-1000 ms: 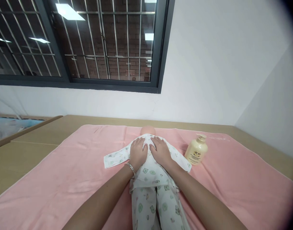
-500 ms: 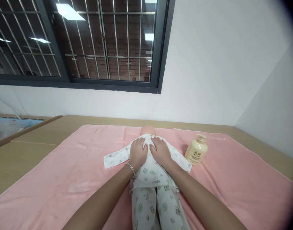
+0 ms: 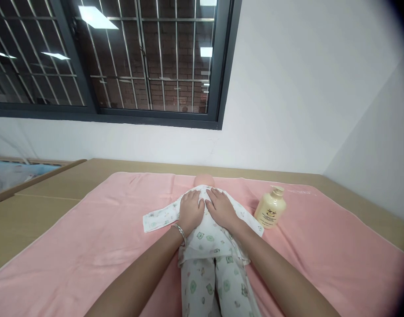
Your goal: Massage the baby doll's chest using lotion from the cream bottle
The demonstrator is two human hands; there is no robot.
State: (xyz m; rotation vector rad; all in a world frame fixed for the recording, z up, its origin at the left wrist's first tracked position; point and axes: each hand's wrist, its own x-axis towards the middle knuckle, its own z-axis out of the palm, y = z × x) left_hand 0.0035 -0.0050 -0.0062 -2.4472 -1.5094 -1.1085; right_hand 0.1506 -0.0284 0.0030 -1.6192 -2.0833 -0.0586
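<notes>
A baby doll lies on a pink sheet (image 3: 99, 246), its bald head (image 3: 203, 179) toward the wall. It wears a white printed top (image 3: 208, 237) and matching trousers (image 3: 202, 281), with both sleeves spread outward. My left hand (image 3: 190, 213) rests flat on the left side of the doll's upper body, a silver bangle (image 3: 180, 233) on the wrist. Opposite it, my right hand (image 3: 222, 210) lies flat on the right side. The two thumbs point toward each other at the middle, and the fingers reach toward the shoulders. Neither hand grips anything.
A pale yellow pump bottle (image 3: 270, 208) stands on the sheet by the doll's right-hand sleeve. Beyond the sheet runs a tan surface (image 3: 53, 189), meeting a white wall with a barred window (image 3: 149, 57). Something blue and clear (image 3: 20, 174) lies at far left.
Both hands stay on the doll's upper body, with only a very slight shift of the thumbs. The bottle and the sheet look the same.
</notes>
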